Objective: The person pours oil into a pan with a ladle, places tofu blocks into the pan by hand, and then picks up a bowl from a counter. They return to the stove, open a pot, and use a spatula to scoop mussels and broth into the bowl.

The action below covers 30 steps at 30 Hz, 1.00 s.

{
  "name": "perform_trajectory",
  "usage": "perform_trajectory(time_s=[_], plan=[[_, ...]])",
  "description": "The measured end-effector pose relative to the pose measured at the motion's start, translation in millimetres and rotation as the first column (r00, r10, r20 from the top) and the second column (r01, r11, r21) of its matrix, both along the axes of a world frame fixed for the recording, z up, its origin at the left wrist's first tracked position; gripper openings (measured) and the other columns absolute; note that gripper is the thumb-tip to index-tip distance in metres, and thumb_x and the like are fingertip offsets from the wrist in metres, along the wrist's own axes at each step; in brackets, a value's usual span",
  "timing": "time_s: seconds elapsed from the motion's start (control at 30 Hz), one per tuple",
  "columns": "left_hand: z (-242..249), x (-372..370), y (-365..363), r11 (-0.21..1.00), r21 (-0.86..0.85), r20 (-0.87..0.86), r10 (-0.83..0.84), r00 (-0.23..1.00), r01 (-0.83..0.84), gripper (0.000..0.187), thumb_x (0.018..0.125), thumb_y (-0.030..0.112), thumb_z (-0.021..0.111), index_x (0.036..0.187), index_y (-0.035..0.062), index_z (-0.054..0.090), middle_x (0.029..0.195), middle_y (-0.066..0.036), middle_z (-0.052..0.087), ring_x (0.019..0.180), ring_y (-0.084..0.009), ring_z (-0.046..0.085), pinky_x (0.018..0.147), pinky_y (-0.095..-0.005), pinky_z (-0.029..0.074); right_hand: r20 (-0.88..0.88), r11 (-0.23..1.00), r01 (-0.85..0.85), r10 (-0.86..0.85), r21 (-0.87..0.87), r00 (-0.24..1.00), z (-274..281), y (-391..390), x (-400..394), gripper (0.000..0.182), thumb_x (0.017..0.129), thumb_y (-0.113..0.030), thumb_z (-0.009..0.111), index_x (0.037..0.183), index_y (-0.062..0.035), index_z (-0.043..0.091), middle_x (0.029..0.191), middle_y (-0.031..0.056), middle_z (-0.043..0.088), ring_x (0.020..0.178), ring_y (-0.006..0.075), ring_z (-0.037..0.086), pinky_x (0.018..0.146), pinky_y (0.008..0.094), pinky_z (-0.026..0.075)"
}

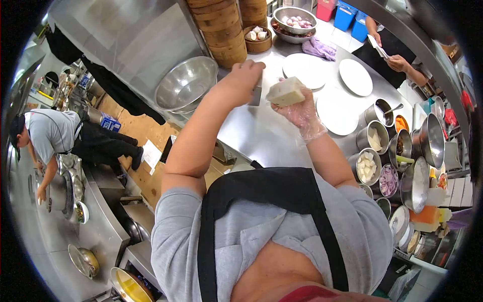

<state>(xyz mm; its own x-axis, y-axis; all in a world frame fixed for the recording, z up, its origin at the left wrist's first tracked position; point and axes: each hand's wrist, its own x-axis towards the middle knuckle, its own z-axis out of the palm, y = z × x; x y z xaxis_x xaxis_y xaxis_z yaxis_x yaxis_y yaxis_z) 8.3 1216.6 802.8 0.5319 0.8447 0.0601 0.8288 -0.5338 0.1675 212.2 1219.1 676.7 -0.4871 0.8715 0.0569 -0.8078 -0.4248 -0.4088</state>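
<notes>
My right hand [297, 111], in a clear plastic glove, is closed around a pale, off-white block [286, 92], raised above the steel counter [246, 126]. To its left, my left hand [245, 81] is bare, with its fingers bent together. What it holds, if anything, cannot be made out. A flat grey piece [256, 96] shows just below its fingers. White plates lie beyond and to the right of the block: one behind it [304, 69], one beside my right hand [337, 116] and another farther right [355, 77].
Bamboo steamers [221, 32] stand behind my left hand, beside a steel bowl [185, 83]. Containers of cut food [367, 167] line the right side. One person [55, 131] bends over pots at the left; another person's hands [397, 63] hold something white at the upper right.
</notes>
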Motion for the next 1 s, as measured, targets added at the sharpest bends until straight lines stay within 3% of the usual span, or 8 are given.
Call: perform_trajectory(time_s=[0.17, 0.33, 0.6, 0.67, 0.7, 0.8, 0.87, 1.0], plan=[[-90, -41, 3, 0.962, -0.024, 0.68, 0.216, 0.7, -0.273, 0.069, 0.07, 0.001, 0.073, 0.128, 0.0048, 0.036, 0.121, -0.018, 0.044, 0.114, -0.0327, 0.046, 0.098, -0.0389, 0.038, -0.101, 1.0, -0.01, 0.011, 0.013, 0.995, 16, -1, 19, 0.077, 0.073, -0.044, 0.064, 0.134, -0.0039, 0.039, 0.124, 0.0157, 0.05, 0.116, 0.0329, 0.047, 0.097, 0.0528, 0.038], [-171, -27, -21, 0.825, -0.195, 0.905, 0.36, 0.227, -0.531, 0.069, 0.065, 0.009, 0.077, 0.122, 0.0018, 0.039, 0.115, -0.019, 0.046, 0.109, -0.0318, 0.046, 0.097, -0.0385, 0.038, -0.179, 0.997, -0.069, 0.073, 0.03, 0.981, 48, -3, 3, 0.082, 0.074, -0.043, 0.064, 0.138, -0.0023, 0.035, 0.126, 0.0172, 0.049, 0.119, 0.0336, 0.044, 0.097, 0.0568, 0.035], [-197, -43, -41, 0.687, -0.362, 0.509, 0.712, 0.484, -0.63, 0.083, 0.069, 0.015, 0.077, 0.137, 0.0055, 0.031, 0.131, -0.023, 0.044, 0.12, -0.0365, 0.045, 0.102, -0.0395, 0.037, -0.04, 0.877, -0.432, 0.449, 0.211, 0.892, 90, -11, -67, 0.083, 0.076, -0.033, 0.068, 0.139, 0.0022, 0.028, 0.137, 0.0196, 0.038, 0.124, 0.0405, 0.04, 0.09, 0.0618, 0.044], [-194, -52, -66, 0.742, -0.226, 0.824, 0.491, 0.282, -0.631, 0.077, 0.078, 0.02, 0.072, 0.14, 0.0072, 0.029, 0.136, -0.021, 0.041, 0.124, -0.0352, 0.043, 0.104, -0.0379, 0.035, 0.09, 0.812, -0.531, 0.526, 0.244, 0.846, 88, -15, -84, 0.082, 0.076, -0.034, 0.068, 0.139, 0.0017, 0.029, 0.134, 0.0186, 0.041, 0.121, 0.0375, 0.044, 0.088, 0.058, 0.047], [-188, -58, -89, 0.765, -0.359, 0.897, 0.44, 0.028, -0.535, 0.074, 0.082, 0.025, 0.067, 0.141, 0.0078, 0.026, 0.139, -0.02, 0.037, 0.128, -0.0335, 0.038, 0.105, -0.0399, 0.032, 0.211, 0.768, -0.572, 0.532, 0.287, 0.82, 84, -19, -94, 0.081, 0.076, -0.035, 0.068, 0.138, 0.0011, 0.031, 0.131, 0.0176, 0.045, 0.117, 0.0346, 0.049, 0.087, 0.0541, 0.05], [-101, -42, -211, 0.842, -0.48, 0.784, 0.284, -0.552, -0.248, 0.073, 0.091, 0.045, 0.054, 0.145, 0.0117, 0.018, 0.149, -0.012, 0.022, 0.138, -0.0274, 0.02, 0.107, -0.0493, 0.025, 0.43, 0.524, -0.794, 0.668, 0.307, 0.608, 67, -35, -122, 0.082, 0.075, -0.035, 0.071, 0.139, -0.0021, 0.032, 0.123, 0.0127, 0.052, 0.112, 0.0255, 0.053, 0.089, 0.0459, 0.048], [-97, -37, -263, 0.84, -0.484, 0.756, 0.259, -0.601, -0.247, 0.076, 0.092, 0.053, 0.047, 0.148, 0.0165, 0.012, 0.152, -0.009, 0.016, 0.141, -0.0254, 0.012, 0.108, -0.0525, 0.022, 0.558, 0.416, -0.873, 0.675, 0.253, 0.483, 61, -71, -146, 0.072, 0.078, -0.029, 0.063, 0.139, -0.0039, 0.034, 0.12, 0.0111, 0.054, 0.105, 0.0218, 0.057, 0.089, 0.0388, 0.048], [-82, -12, -359, 0.878, -0.445, 0.66, 0.191, -0.726, -0.173, 0.079, 0.089, 0.065, 0.034, 0.148, 0.0188, 0.01, 0.147, -0.009, 0.028, 0.134, -0.026, 0.03, 0.106, -0.0522, 0.025, 0.742, 0.217, -0.945, 0.586, 0.245, 0.326, 49, -182, -189, 0.067, 0.077, -0.019, 0.059, 0.138, -0.0026, 0.036, 0.12, 0.014, 0.052, 0.112, 0.022, 0.051, 0.098, 0.0329, 0.039]])
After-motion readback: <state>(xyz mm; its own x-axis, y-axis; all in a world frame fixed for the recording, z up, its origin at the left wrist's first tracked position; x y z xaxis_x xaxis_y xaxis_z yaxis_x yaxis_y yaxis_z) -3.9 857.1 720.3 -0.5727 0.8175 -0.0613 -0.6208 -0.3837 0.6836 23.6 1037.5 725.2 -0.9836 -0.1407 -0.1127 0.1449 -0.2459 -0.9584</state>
